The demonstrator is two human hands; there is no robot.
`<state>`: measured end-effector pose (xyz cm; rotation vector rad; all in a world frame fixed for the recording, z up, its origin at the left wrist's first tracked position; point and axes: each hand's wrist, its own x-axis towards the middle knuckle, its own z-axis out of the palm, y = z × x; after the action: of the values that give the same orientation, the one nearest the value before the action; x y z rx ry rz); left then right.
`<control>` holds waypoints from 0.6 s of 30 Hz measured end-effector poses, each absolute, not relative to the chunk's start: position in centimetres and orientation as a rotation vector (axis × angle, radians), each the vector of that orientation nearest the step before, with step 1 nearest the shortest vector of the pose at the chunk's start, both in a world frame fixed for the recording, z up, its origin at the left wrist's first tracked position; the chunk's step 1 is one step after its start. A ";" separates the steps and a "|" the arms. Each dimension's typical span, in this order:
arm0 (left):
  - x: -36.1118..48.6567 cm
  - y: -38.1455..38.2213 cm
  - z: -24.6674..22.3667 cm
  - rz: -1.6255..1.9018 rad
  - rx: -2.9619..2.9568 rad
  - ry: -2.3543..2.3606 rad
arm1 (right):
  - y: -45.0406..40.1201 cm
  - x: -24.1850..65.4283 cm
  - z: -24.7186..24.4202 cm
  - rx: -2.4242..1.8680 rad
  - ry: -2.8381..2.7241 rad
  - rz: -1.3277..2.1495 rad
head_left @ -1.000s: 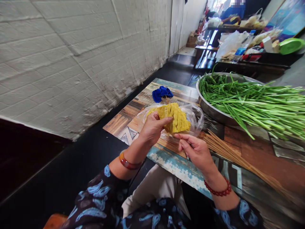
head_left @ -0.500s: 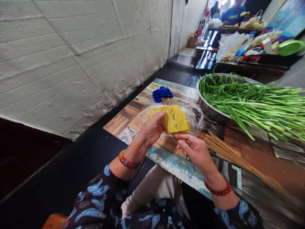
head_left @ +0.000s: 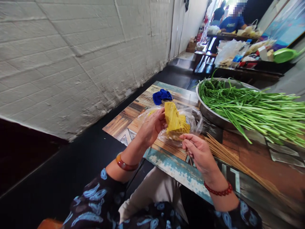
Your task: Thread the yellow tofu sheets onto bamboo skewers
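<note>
My right hand (head_left: 196,149) is closed in a pinch on a thin wooden skewer (head_left: 190,157), whose lower end sticks out below my fingers. A folded yellow sheet of tofu skin (head_left: 172,117) is on the skewer above that hand, and a tip pokes out at its top. My left hand (head_left: 152,127) grips the sheet's left edge; the thumb is mostly hidden. Right behind the sheet, a clear plastic bag (head_left: 195,119) lies on the table with more yellow tofu skin (head_left: 184,124) in it.
A bundle of skewers (head_left: 228,159) lies right of my right hand on the wood-patterned table (head_left: 124,119). Beyond stand a metal basin (head_left: 202,109) heaped with green garlic chives (head_left: 245,105) and a blue cloth (head_left: 162,96). A white wall (head_left: 95,47) runs along the left. A person (head_left: 232,24) sits farther back.
The tofu skin on the skewer has turned from a broad face to a narrower, angled one, uncovering more of the bag's contents. My right hand has shifted slightly right.
</note>
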<state>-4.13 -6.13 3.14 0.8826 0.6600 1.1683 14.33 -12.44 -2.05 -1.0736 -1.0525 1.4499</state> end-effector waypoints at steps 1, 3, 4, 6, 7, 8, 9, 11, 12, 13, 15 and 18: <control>-4.2 -6.1 3.2 1.182 0.889 0.661 | -12.4 14.4 -1.9 -1.041 -1.000 1.485; -4.4 -6.2 3.2 1.208 0.877 0.664 | -12.4 14.4 -1.6 -0.974 -0.904 1.552; -4.4 -6.2 3.2 1.215 0.867 0.666 | -12.3 14.4 -1.4 -0.947 -0.864 1.581; -4.5 -6.2 3.2 1.221 0.849 0.677 | -12.2 14.5 -1.3 -0.915 -0.812 1.619; -4.5 -6.2 3.2 1.224 0.844 0.684 | -12.2 14.5 -1.3 -0.908 -0.800 1.630; -4.6 -6.2 3.1 1.226 0.842 0.690 | -12.2 14.5 -1.3 -0.905 -0.795 1.636; -4.6 -6.2 3.1 1.226 0.841 0.694 | -12.2 14.5 -1.3 -0.901 -0.793 1.642; -4.6 -6.2 3.1 1.227 0.844 0.698 | -12.2 14.5 -1.3 -0.904 -0.805 1.647; -4.6 -6.2 3.1 1.229 0.846 0.699 | -12.2 14.5 -1.4 -0.911 -0.817 1.642; -4.6 -6.2 3.1 1.232 0.847 0.701 | -12.2 14.6 -1.5 -0.920 -0.830 1.635; -4.6 -6.2 3.1 1.238 0.848 0.705 | -12.2 14.6 -1.6 -0.933 -0.847 1.630; -4.7 -6.2 3.0 1.244 0.849 0.720 | -12.2 14.6 -1.7 -0.914 -0.833 1.657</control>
<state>-4.72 -6.16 3.02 0.8486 0.7203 1.2439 14.55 -12.19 -1.67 -0.9144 -0.8332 1.6568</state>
